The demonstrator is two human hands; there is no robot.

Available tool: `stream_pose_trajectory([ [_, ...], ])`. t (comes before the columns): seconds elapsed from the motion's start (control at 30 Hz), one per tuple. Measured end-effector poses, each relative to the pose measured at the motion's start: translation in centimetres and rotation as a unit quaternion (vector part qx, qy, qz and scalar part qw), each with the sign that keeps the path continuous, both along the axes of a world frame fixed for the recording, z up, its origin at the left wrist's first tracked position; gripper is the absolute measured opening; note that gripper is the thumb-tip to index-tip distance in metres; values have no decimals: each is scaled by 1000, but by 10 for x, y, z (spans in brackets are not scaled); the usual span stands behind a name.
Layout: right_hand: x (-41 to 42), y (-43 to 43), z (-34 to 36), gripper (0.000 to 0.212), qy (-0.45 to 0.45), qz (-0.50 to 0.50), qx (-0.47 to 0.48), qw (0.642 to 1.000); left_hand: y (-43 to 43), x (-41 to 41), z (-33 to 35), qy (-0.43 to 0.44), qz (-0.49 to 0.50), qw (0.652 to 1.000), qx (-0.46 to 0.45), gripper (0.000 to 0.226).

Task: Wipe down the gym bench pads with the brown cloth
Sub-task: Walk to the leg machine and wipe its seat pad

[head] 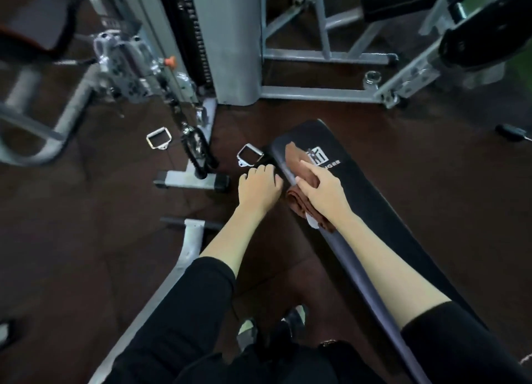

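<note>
A long black bench pad with a white logo runs from the middle of the view down to the lower right. The brown cloth lies folded over the pad's left edge near its far end. My right hand lies flat on the cloth with fingers straight, pressing it against the pad. My left hand hangs beside the pad's left edge with fingers curled downward; whether it holds the edge is hidden from here.
A weight-stack machine with grey frame stands ahead. Two metal cable handles lie on the dark brown floor left of the bench. Grey frame legs and another machine stand around. My shoes are below.
</note>
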State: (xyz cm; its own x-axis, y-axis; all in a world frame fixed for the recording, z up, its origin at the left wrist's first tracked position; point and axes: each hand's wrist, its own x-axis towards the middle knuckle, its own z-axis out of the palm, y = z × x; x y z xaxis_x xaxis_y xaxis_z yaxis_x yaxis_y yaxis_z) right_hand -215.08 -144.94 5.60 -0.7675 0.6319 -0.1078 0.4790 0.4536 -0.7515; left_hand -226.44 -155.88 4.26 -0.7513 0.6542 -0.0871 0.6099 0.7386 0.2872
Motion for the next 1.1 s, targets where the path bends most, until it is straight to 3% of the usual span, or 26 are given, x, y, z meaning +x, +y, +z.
stream_pose_trajectory([
  [0.63, -48, -192, 35, 45, -25, 255, -13, 967, -230, 23, 37, 19, 235, 972, -22, 30],
  [0.87, -44, -234, 42, 46, -33, 402, -1, 915, -279, 74, 40, 30, 371, 928, -7, 30],
  [1.1, -16, -297, 44, 47, -35, 550, 17, 834, -333, 150, 40, 47, 516, 855, 19, 30],
])
